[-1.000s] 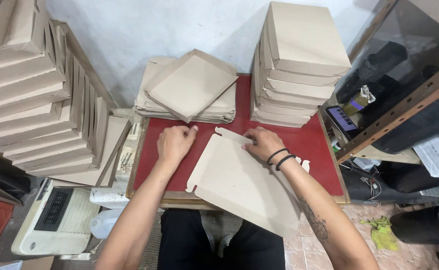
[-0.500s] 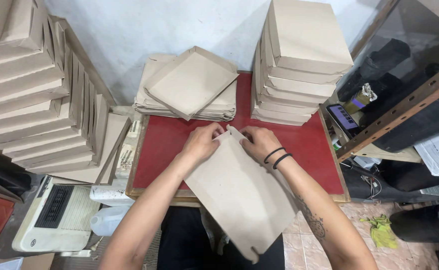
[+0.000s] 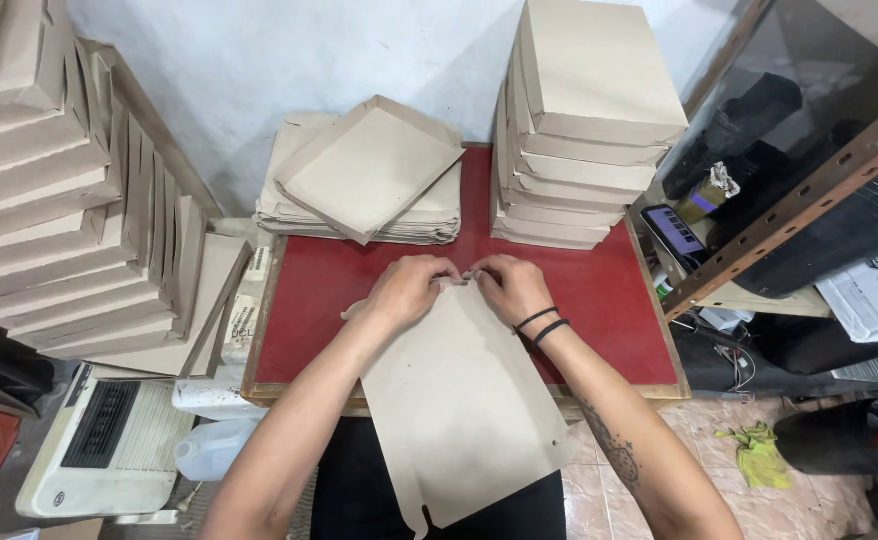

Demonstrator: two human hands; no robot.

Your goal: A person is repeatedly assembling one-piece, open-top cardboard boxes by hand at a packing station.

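A flat brown cardboard blank (image 3: 459, 410) lies over the near edge of the small red table (image 3: 609, 300) and hangs down toward my lap. My left hand (image 3: 406, 290) and my right hand (image 3: 507, 285) both pinch its far edge, fingertips nearly touching at the middle, folding a small flap there. Two black bands sit on my right wrist.
A pile of folded cardboard trays (image 3: 364, 185) sits at the table's back left, a tall stack of closed boxes (image 3: 584, 120) at the back right. More boxes (image 3: 49, 180) stand stacked at the left. A metal shelf (image 3: 799, 190) is at the right, a white appliance (image 3: 99, 450) on the floor.
My hands moved from apart on the blank to together at its far edge. The blank has turned and slid toward me, now hanging further over the table's near edge.
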